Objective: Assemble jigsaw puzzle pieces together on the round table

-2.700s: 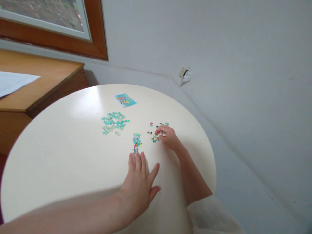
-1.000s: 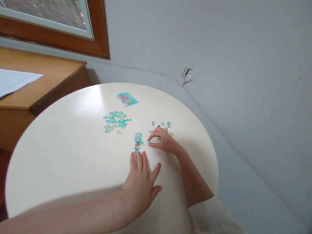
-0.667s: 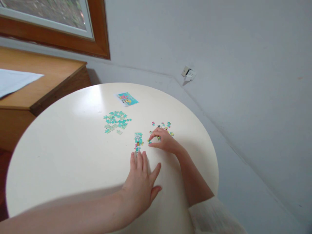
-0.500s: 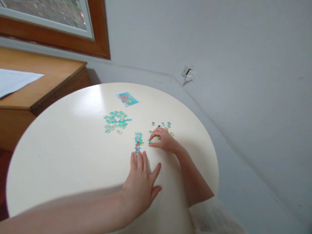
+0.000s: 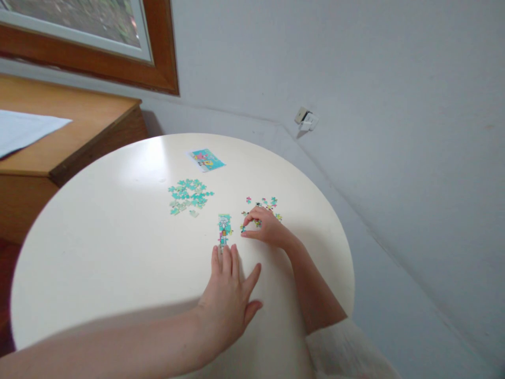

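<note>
A narrow strip of joined jigsaw pieces [image 5: 224,225], showing a pale blue cartoon figure, lies on the white table. My left hand [image 5: 226,295] is open and flat, thumb spread to the right, its fingertips touching the strip's near end and covering part of it. To the right of the strip, my right hand [image 5: 264,226] is closed in a pinch on a small puzzle piece [image 5: 243,229] between thumb and forefinger. Loose, many-coloured puzzle pieces [image 5: 273,201] lie around and beyond this hand, which hides some of them.
Farther left is a pile of mostly turquoise puzzle pieces [image 5: 189,196]. A picture card [image 5: 207,159] lies near the far side of the round table [image 5: 98,252]. Beyond it stand a wooden cabinet [image 5: 90,108] and a wall with a socket and plug [image 5: 306,120].
</note>
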The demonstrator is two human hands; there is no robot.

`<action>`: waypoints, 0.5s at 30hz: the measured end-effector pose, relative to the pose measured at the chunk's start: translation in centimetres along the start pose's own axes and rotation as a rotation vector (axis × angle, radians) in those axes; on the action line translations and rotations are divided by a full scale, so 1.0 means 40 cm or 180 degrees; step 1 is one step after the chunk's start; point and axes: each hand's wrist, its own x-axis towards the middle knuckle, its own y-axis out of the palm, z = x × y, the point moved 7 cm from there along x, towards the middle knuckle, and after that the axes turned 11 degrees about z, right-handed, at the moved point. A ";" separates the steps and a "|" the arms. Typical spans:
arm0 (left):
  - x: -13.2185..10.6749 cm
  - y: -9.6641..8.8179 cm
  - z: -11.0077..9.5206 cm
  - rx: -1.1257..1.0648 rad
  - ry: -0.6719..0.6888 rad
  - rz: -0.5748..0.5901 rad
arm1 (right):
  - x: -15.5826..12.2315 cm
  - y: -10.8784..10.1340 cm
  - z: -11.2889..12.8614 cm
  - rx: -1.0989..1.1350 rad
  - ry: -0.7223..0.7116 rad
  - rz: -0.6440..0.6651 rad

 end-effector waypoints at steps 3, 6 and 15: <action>0.000 0.000 -0.001 0.0008 -0.0005 0.0024 | 0.000 0.000 -0.002 0.0007 -0.0001 -0.0010; 0.000 0.004 -0.001 -0.0009 -0.0002 0.0141 | -0.001 0.000 -0.003 0.0004 0.0003 -0.0029; -0.001 0.000 0.001 -0.0033 0.0013 0.0104 | 0.000 -0.001 -0.002 -0.0007 0.0040 -0.0008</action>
